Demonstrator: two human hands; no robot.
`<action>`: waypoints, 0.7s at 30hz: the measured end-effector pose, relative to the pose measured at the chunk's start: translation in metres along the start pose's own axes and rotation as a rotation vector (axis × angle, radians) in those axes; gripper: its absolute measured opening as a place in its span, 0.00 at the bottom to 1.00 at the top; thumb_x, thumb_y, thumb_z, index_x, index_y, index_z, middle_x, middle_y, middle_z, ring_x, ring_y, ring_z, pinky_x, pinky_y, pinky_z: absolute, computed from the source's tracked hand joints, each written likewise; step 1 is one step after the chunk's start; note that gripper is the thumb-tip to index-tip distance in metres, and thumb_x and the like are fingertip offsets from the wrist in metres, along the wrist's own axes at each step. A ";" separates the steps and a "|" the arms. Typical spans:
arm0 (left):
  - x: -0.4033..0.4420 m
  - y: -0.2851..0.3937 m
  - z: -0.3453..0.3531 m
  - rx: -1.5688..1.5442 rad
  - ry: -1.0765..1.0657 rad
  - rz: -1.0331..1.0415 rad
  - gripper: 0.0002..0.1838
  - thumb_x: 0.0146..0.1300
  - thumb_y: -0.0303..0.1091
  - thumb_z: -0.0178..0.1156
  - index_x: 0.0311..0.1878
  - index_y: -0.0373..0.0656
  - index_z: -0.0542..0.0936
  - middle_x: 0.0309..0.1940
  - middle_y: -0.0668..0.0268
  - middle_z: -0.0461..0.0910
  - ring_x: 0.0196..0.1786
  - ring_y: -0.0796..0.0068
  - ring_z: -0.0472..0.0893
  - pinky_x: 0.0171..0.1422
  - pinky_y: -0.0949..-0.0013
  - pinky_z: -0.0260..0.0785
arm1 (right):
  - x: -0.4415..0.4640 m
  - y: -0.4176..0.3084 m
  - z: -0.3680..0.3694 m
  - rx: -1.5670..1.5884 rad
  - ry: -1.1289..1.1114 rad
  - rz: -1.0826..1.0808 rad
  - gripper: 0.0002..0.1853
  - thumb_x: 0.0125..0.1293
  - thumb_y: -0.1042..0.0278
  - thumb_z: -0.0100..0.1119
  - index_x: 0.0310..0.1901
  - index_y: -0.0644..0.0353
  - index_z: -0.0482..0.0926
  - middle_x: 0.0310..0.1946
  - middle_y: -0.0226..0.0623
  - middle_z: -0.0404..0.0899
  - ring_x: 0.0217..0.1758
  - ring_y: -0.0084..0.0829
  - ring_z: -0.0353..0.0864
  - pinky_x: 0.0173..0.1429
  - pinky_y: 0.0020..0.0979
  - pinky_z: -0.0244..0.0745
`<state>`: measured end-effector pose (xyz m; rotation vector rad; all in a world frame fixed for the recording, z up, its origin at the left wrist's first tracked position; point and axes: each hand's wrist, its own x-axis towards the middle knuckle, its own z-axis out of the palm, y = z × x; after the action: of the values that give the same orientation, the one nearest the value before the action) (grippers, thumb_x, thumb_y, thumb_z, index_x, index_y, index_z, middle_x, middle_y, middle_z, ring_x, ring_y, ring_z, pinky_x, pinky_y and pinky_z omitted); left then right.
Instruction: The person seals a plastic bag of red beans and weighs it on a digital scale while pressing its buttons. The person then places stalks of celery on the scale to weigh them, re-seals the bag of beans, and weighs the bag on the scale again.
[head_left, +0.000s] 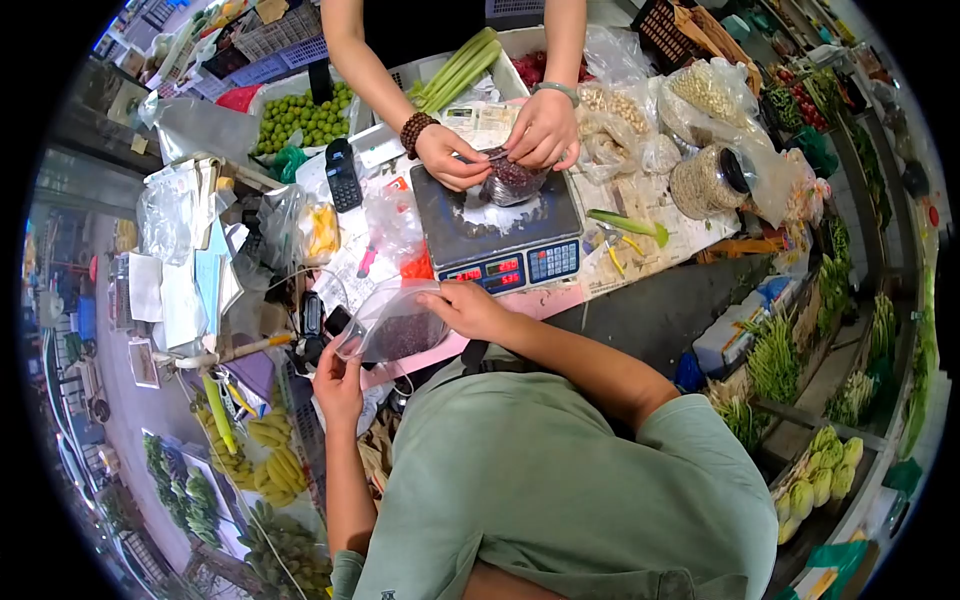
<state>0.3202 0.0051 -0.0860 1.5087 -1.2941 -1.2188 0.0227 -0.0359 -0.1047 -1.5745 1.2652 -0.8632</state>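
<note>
A clear plastic bag (395, 325) with small dark red contents hangs between my two hands, near the front edge of the scale. My left hand (338, 382) pinches its left rim, and my right hand (468, 308) grips its upper right rim. Across from me, another person's two hands hold the gathered top of a second bag (512, 183) of dark red contents, above the scale (500, 235). Red digits are lit on the scale's front panel.
A black phone (343, 175) stands left of the scale. Green limes (305, 122) and celery (455, 72) lie beyond. A jar (708, 182), bagged goods and scissors (616, 256) are at right. Bananas (270, 465) are at lower left, leafy vegetables (775, 365) at far right.
</note>
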 end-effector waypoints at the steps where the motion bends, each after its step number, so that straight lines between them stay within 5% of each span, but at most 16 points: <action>1: 0.000 -0.001 0.001 -0.015 -0.004 0.023 0.22 0.75 0.24 0.67 0.69 0.36 0.79 0.58 0.62 0.87 0.58 0.76 0.85 0.65 0.71 0.75 | 0.001 0.000 -0.001 -0.001 0.013 -0.033 0.22 0.80 0.52 0.60 0.38 0.68 0.83 0.31 0.54 0.82 0.35 0.53 0.83 0.40 0.47 0.75; 9: -0.002 -0.002 0.023 -0.087 -0.004 0.032 0.23 0.76 0.25 0.66 0.71 0.35 0.77 0.60 0.61 0.86 0.60 0.72 0.84 0.68 0.67 0.74 | 0.003 0.007 -0.002 0.051 0.016 -0.080 0.25 0.80 0.51 0.62 0.33 0.68 0.79 0.27 0.50 0.77 0.32 0.51 0.80 0.40 0.46 0.74; 17: 0.006 0.007 -0.003 0.316 -0.007 0.009 0.15 0.82 0.32 0.59 0.61 0.32 0.86 0.52 0.60 0.91 0.56 0.75 0.86 0.66 0.69 0.75 | 0.006 -0.017 -0.008 0.109 -0.015 -0.286 0.16 0.80 0.58 0.61 0.52 0.63 0.87 0.40 0.47 0.86 0.47 0.46 0.86 0.54 0.42 0.78; 21: 0.019 0.011 0.009 0.188 -0.011 -0.066 0.17 0.83 0.36 0.59 0.62 0.34 0.86 0.48 0.64 0.89 0.51 0.78 0.82 0.61 0.73 0.73 | 0.013 -0.009 -0.009 0.131 -0.019 -0.082 0.15 0.78 0.60 0.64 0.60 0.56 0.86 0.46 0.44 0.89 0.49 0.42 0.87 0.56 0.39 0.79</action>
<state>0.3088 -0.0153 -0.0811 1.6920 -1.4084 -1.1750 0.0201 -0.0505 -0.0937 -1.5345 1.1145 -0.9611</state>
